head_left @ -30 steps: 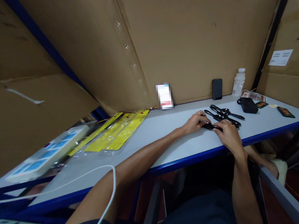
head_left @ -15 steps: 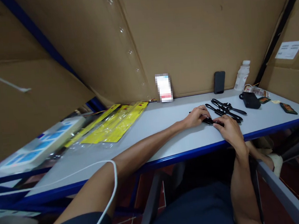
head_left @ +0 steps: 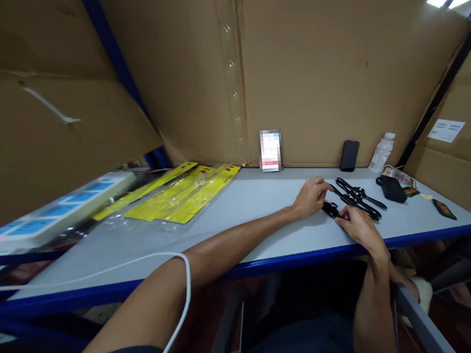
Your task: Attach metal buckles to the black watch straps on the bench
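Observation:
Between my hands is a pair of black pliers-like tool (head_left: pixel 331 209), low over the table; its jaws and handles are partly covered by my fingers. My left hand (head_left: pixel 311 196) is closed at its far left side, fingers bent. On the near right side, my right hand (head_left: pixel 361 227) pinches it with thumb and fingers. Just beyond lie several more black pliers-like tools (head_left: pixel 357 195), heaped crosswise with their long handles spread. My left fingertips come close to the handles of that heap.
Yellow-carded clear plastic packs (head_left: pixel 184 202) lie to the left beside a white-and-blue box (head_left: pixel 64 207). A lit phone (head_left: pixel 271 152), a dark phone (head_left: pixel 349 155) and a bottle (head_left: pixel 382 153) line the cardboard back wall. A black case (head_left: pixel 392 189) is at right. A white cable (head_left: pixel 187 278) crosses my left arm.
The camera view has tilted up and shifted. My left fingers have lifted slightly and exposed more of the tool's middle; my right hand keeps its pinch on it.

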Tool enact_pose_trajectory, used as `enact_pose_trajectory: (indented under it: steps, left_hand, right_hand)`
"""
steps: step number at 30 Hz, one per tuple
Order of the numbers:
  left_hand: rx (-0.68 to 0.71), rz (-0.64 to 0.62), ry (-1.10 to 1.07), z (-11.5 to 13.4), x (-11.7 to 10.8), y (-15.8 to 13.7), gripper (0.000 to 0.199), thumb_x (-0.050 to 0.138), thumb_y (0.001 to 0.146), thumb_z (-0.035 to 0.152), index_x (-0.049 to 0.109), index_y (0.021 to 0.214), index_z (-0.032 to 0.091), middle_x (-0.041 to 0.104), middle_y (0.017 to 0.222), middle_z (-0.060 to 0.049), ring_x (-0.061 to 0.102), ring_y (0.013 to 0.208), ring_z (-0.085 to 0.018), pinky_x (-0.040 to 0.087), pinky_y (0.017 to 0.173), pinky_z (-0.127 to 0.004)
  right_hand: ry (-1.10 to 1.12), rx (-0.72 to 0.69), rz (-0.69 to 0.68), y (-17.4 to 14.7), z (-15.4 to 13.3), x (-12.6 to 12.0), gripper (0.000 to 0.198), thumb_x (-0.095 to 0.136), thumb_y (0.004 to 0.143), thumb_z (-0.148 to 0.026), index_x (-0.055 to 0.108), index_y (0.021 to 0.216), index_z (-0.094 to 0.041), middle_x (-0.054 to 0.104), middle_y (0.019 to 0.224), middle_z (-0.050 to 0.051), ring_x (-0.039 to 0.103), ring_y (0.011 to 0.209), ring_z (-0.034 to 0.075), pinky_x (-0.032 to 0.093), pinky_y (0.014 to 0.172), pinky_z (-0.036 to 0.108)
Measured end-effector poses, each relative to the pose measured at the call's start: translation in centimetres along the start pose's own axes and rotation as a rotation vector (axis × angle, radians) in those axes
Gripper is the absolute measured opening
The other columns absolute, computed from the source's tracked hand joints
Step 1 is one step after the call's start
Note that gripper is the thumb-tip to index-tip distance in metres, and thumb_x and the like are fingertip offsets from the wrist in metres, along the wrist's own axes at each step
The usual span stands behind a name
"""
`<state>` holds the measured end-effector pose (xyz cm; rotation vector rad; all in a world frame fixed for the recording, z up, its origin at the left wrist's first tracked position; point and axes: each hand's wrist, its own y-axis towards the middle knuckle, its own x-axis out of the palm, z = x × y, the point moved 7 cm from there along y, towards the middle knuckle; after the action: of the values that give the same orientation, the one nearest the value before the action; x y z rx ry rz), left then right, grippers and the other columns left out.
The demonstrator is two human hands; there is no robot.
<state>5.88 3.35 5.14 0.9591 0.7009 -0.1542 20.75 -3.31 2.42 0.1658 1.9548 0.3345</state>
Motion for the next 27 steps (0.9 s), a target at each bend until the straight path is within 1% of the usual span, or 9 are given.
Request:
enact_pose_trajectory:
  steps: [3, 6, 13, 17, 19, 20, 22, 25, 27]
  left_hand:
    - [-0.014, 0.016, 0.000, 0.2, -0.2, 0.0, 0.036, 0.045, 0.094, 0.005, 0.076, 0.104, 0.019, 0.067, 0.100, -0.008, 0.061, 0.101, -0.023, 0.047, 0.095, -0.039]
    - [-0.030, 0.011, -0.009, 0.2, -0.2, 0.1, 0.036, 0.046, 0.093, 0.004, 0.076, 0.104, 0.019, 0.067, 0.102, -0.008, 0.061, 0.102, -0.023, 0.047, 0.095, -0.039]
    - [-0.067, 0.076, 0.011, 0.4, -0.9, 0.3, 0.037, 0.043, 0.097, 0.008, 0.073, 0.115, 0.020, 0.066, 0.108, -0.009, 0.059, 0.105, -0.023, 0.045, 0.096, -0.040]
    - [-0.078, 0.199, 0.026, 1.0, -1.9, 0.1, 0.043, 0.044, 0.097, 0.011, 0.060, 0.136, 0.021, 0.060, 0.126, -0.012, 0.055, 0.118, -0.025, 0.044, 0.103, -0.042]
    - [-0.102, 0.223, 0.039, 1.0, -1.9, 0.1, 0.047, 0.046, 0.097, 0.012, 0.052, 0.143, 0.020, 0.056, 0.133, -0.014, 0.052, 0.124, -0.027, 0.044, 0.106, -0.043]
    - [-0.109, 0.199, 0.052, 0.9, -1.7, 0.2, 0.047, 0.047, 0.096, 0.013, 0.052, 0.143, 0.019, 0.056, 0.135, -0.014, 0.052, 0.125, -0.027, 0.044, 0.106, -0.044]
    - [-0.112, 0.079, 0.087, 0.7, -0.7, 0.4, 0.042, 0.047, 0.095, 0.011, 0.057, 0.136, 0.018, 0.059, 0.131, -0.013, 0.054, 0.123, -0.027, 0.045, 0.106, -0.044]
    - [-0.078, -0.231, 0.172, 0.6, 1.8, 0.4, 0.031, 0.049, 0.093, 0.009, 0.066, 0.117, 0.017, 0.066, 0.117, -0.012, 0.060, 0.113, -0.026, 0.049, 0.099, -0.041]
    - [-0.008, -0.391, 0.273, 1.0, 3.0, -0.1, 0.025, 0.052, 0.092, 0.012, 0.069, 0.110, 0.016, 0.067, 0.114, -0.013, 0.061, 0.111, -0.028, 0.050, 0.096, -0.040]
  right_hand:
    - [0.023, 0.010, -0.025, 0.2, 0.2, -0.2, 0.005, 0.066, 0.086, -0.023, 0.070, 0.086, -0.021, 0.073, 0.087, 0.004, 0.066, 0.083, 0.018, 0.044, 0.076, 0.028]
    - [0.030, -0.009, -0.036, 0.3, 0.2, -0.4, 0.005, 0.064, 0.087, -0.021, 0.069, 0.087, -0.020, 0.073, 0.090, 0.005, 0.066, 0.087, 0.019, 0.045, 0.079, 0.028]
    - [0.035, -0.045, -0.008, 0.4, 0.3, 0.0, 0.025, 0.055, 0.091, -0.022, 0.070, 0.112, -0.020, 0.076, 0.104, 0.009, 0.069, 0.104, 0.024, 0.048, 0.090, 0.033]
    - [0.070, -0.053, 0.094, 1.6, 2.4, -1.1, 0.031, 0.054, 0.091, -0.026, 0.071, 0.116, -0.021, 0.077, 0.113, 0.010, 0.070, 0.107, 0.026, 0.049, 0.095, 0.037]
    - [0.053, 0.015, 0.160, 3.0, 4.7, -2.7, 0.032, 0.054, 0.091, -0.029, 0.071, 0.117, -0.021, 0.078, 0.105, 0.010, 0.071, 0.099, 0.027, 0.051, 0.087, 0.037]
    - [0.017, 0.061, 0.185, 3.9, 6.0, -3.7, 0.033, 0.054, 0.091, -0.031, 0.071, 0.118, -0.020, 0.078, 0.102, 0.011, 0.071, 0.096, 0.027, 0.052, 0.083, 0.036]
    - [-0.114, 0.151, 0.191, 6.0, 8.6, -5.6, 0.034, 0.055, 0.092, -0.031, 0.072, 0.118, -0.018, 0.077, 0.103, 0.012, 0.071, 0.099, 0.027, 0.050, 0.083, 0.034]
    - [-0.258, 0.266, 0.151, 9.0, 11.8, -7.7, 0.033, 0.059, 0.089, -0.025, 0.074, 0.116, -0.014, 0.076, 0.107, 0.017, 0.070, 0.103, 0.028, 0.048, 0.084, 0.032]
    - [-0.299, 0.303, 0.123, 10.5, 13.1, -8.4, 0.029, 0.059, 0.086, -0.020, 0.075, 0.109, -0.013, 0.077, 0.104, 0.017, 0.070, 0.101, 0.027, 0.048, 0.082, 0.030]
